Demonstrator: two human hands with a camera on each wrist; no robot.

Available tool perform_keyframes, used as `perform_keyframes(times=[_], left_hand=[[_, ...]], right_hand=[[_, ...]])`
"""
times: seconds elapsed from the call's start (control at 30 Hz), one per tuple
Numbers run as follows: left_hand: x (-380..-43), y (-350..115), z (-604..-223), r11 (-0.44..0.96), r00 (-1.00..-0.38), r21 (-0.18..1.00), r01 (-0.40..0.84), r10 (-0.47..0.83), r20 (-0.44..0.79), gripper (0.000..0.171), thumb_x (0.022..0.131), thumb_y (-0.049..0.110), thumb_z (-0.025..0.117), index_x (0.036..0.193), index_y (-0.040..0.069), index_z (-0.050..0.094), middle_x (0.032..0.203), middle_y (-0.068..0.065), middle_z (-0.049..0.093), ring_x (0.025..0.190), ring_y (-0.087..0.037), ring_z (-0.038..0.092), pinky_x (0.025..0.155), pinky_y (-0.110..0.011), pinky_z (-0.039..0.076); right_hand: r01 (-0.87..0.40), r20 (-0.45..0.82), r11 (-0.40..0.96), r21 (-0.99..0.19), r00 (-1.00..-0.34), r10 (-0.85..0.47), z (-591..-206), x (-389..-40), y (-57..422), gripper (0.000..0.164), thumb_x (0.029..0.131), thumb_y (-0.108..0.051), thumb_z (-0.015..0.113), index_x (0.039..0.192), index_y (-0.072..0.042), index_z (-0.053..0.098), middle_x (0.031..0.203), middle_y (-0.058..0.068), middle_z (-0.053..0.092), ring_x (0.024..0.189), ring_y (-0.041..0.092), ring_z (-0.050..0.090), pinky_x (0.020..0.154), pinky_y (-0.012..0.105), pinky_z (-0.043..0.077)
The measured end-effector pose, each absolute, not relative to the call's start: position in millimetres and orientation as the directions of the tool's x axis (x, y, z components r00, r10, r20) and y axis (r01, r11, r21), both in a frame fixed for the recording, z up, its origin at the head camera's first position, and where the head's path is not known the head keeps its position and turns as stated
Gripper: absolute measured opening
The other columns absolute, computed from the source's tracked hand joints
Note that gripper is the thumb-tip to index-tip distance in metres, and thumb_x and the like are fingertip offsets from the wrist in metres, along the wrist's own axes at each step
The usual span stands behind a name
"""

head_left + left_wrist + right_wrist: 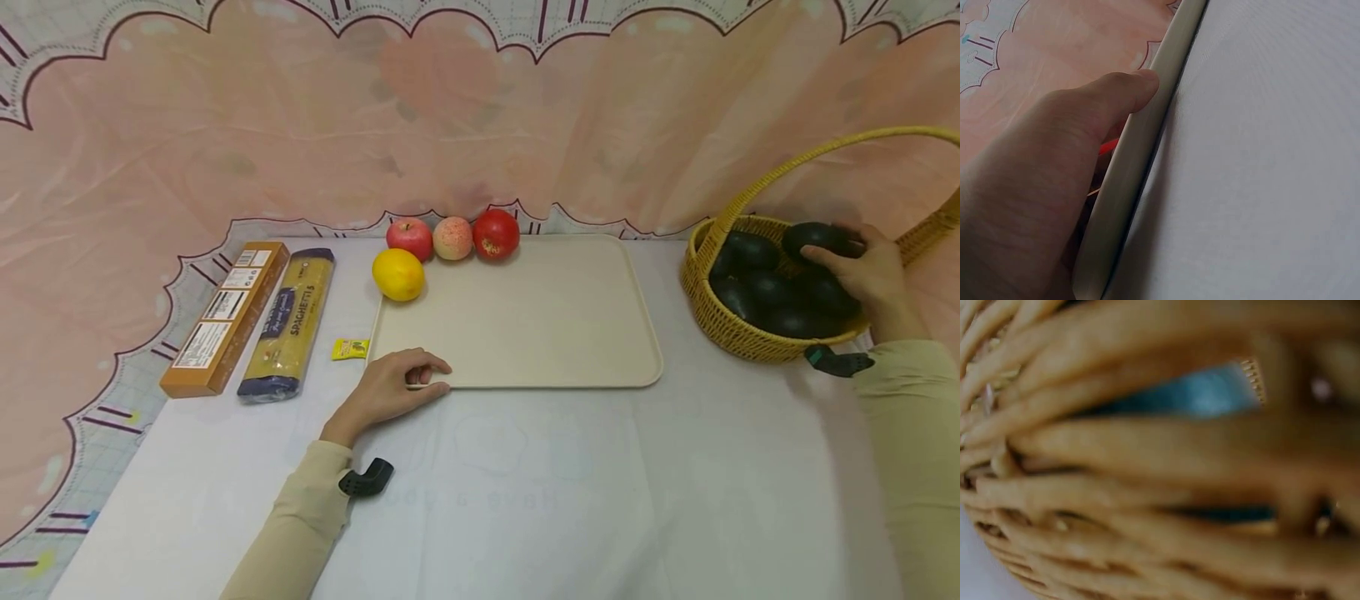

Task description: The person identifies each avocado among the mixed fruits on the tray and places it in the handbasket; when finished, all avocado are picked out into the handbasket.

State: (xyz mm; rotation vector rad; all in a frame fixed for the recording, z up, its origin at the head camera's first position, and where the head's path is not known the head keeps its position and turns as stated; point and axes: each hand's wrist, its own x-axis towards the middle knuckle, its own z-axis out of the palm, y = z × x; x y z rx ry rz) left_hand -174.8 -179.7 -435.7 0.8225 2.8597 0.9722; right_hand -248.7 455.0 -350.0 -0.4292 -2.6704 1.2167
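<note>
In the head view, my left hand (393, 385) grips the front rim of the beige tray (525, 312) near its left corner. The thumb lies along the outer wall of the rim (1138, 131) in the left wrist view, and the fingers curl over the inside. At the right, my right hand (870, 271) reaches into a wicker basket (738, 329) and holds a dark avocado (817, 242) at the top of the pile. Several more dark avocados (772, 290) lie beneath it. The basket's weave (1147, 447) fills the right wrist view and hides that hand.
A lemon (398, 275), an apple (410, 239), a peach (453, 239) and a pomegranate (496, 234) sit along the tray's back left. Left of it lie a spaghetti pack (291, 325), a long brown box (225, 321) and a small yellow packet (349, 349). The basket's tall handle (817, 157) arches over it.
</note>
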Motion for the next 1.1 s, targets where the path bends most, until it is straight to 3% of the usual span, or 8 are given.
perform_keyframes(times=[0.07,0.2,0.43,0.67,1.1], left_hand=[[-175,-179,-435,0.669,-0.862,0.569,0.478,0.483,0.156,0.019,0.084,0.044,0.069,0.099,0.032,0.066,0.076,0.012,0.050,0.069,-0.006,0.044,0.063,-0.022,0.035],[-176,-179,-435,0.669,-0.862,0.569,0.478,0.482,0.157,0.019,0.084,0.043,0.069,0.099,0.032,0.066,0.076,0.011,0.050,0.069,-0.006,0.044,0.063,-0.022,0.035],[-176,-179,-436,0.669,-0.862,0.570,0.477,0.483,0.155,0.019,0.084,0.043,0.069,0.099,0.033,0.066,0.076,0.011,0.050,0.069,-0.006,0.044,0.063,-0.022,0.035],[-176,-179,-438,0.666,-0.861,0.574,0.476,0.487,0.148,0.020,0.084,0.047,0.067,0.100,0.034,0.065,0.076,0.012,0.049,0.069,-0.006,0.044,0.063,-0.022,0.035],[-174,-180,-439,0.674,-0.868,0.571,0.468,0.471,0.155,0.018,0.083,0.045,0.069,0.098,0.035,0.065,0.075,0.016,0.048,0.069,-0.005,0.044,0.063,-0.022,0.036]], right_hand=[[0.179,0.049,0.650,-0.738,-0.947,0.316,-350,-250,456,0.068,0.086,-0.041,0.065,0.146,-0.025,0.036,0.128,-0.020,0.041,0.125,0.005,0.036,0.109,0.022,0.026],[0.169,0.051,0.709,-0.685,-0.959,0.277,-349,-253,457,0.073,0.087,-0.044,0.062,0.148,-0.017,0.031,0.142,-0.001,0.036,0.133,0.019,0.030,0.114,0.033,0.022],[0.137,0.050,0.748,-0.650,-0.974,0.222,-352,-254,462,0.072,0.089,-0.043,0.060,0.147,-0.013,0.030,0.141,0.012,0.034,0.127,0.021,0.032,0.113,0.035,0.024],[0.072,0.038,0.823,-0.564,-0.993,0.112,-345,-257,470,0.072,0.092,-0.040,0.056,0.142,0.003,0.027,0.135,0.039,0.031,0.120,0.053,0.028,0.105,0.064,0.020],[0.006,0.039,0.862,-0.506,-0.999,0.030,-340,-263,472,0.064,0.093,-0.034,0.055,0.134,0.010,0.032,0.126,0.044,0.033,0.116,0.058,0.030,0.099,0.065,0.021]])
